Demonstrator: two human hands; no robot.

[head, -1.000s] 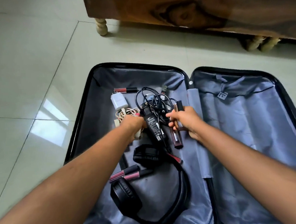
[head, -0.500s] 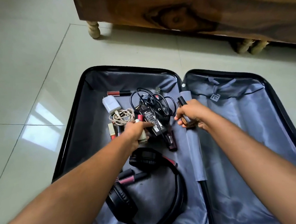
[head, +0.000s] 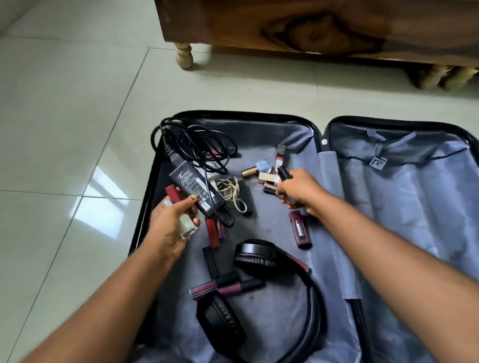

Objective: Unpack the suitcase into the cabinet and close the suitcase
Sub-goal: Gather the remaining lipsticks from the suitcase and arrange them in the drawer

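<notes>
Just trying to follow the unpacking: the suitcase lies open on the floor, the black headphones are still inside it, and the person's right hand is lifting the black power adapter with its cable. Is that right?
Not quite. The head view shows the left hand lifting the black power adapter with its cable, along with some small cosmetics. The right hand holds a dark cosmetic tube. The suitcase does lie open on the floor, with the black headphones still inside.

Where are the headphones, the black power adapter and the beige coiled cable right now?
headphones (head: 312, 294): head view, on the headband's right arc.
black power adapter (head: 195, 188): head view, on its labelled top face.
beige coiled cable (head: 230, 190): head view, on the loops beside the adapter.
</notes>
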